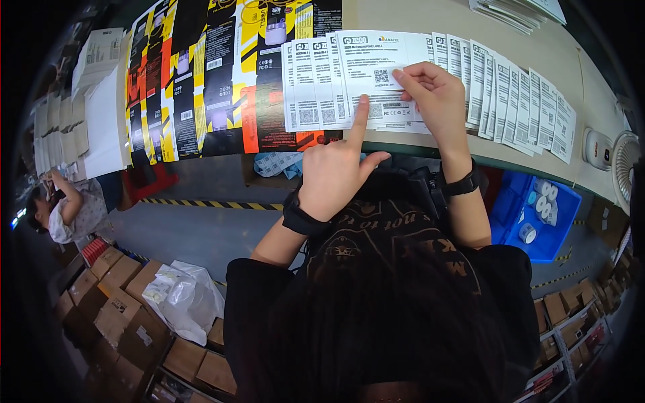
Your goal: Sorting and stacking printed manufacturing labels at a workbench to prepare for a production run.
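White printed cards lie overlapped in a long row along the table's near side. Uppermost in the middle is one white printed card (366, 57) with a square code on it. My left hand (336, 168) rests its stretched index finger on this card's lower part; the thumb is out to the side and the other fingers are curled. Over the card's right half, my right hand (438, 101) has thumb and index finger pinched together beside the square code. Whatever is between those fingertips is too small to make out. More fanned white cards (521, 101) lie to its right.
Flattened black, yellow and orange boxes (218, 101) cover the table's left part. A small fan (625, 164) stands at the right edge. Below the table are a blue bin (561, 232) with rolls and cardboard cartons (127, 322). Another person (70, 208) is at far left.
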The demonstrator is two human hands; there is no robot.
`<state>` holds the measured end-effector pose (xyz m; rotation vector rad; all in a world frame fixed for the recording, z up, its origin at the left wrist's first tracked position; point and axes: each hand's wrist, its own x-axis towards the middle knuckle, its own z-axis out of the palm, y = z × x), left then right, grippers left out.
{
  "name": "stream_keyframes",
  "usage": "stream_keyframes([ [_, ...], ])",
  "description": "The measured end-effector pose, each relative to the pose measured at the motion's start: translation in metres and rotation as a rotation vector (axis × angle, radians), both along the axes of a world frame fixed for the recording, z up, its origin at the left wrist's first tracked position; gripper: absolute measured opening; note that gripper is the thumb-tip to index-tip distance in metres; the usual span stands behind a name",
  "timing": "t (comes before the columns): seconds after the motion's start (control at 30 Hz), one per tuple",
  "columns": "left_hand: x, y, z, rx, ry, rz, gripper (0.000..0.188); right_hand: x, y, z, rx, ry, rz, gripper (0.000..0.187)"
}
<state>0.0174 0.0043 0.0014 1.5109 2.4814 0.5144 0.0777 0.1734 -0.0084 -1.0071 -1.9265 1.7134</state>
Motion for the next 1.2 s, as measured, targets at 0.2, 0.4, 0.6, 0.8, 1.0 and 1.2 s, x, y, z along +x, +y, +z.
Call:
stream_keyframes([
  [0.2, 0.000, 0.000, 0.002, -0.018, -0.008, -0.005, 0.084, 0.000, -0.001, 0.000, 0.041, 0.000, 0.003, 0.012],
  [0.4, -0.001, 0.001, 0.002, -0.018, 0.015, -0.020, 0.085, -0.004, -0.004, -0.002, 0.364, -0.034, 0.036, 0.022],
  [0.6, -0.001, 0.001, 0.004, -0.062, 0.056, -0.019, 0.085, -0.010, 0.012, 0.011, 0.838, -0.467, 0.209, 0.037],
  [0.8, -0.002, -0.004, -0.001, 0.051, -0.004, 0.004, 0.086, -0.001, 0.020, 0.004, 0.699, -0.419, 0.120, 0.029],
  [1.0, 0.003, -0.009, 0.002, 0.014, -0.117, 0.112, 0.088, 0.021, 0.022, 0.016, 0.527, -0.231, 0.040, 0.033],
  [1.2, 0.001, -0.009, -0.002, -0.052, -0.078, 0.089, 0.089, 0.026, 0.020, 0.022, 0.314, -0.141, 0.039, 0.040],
])
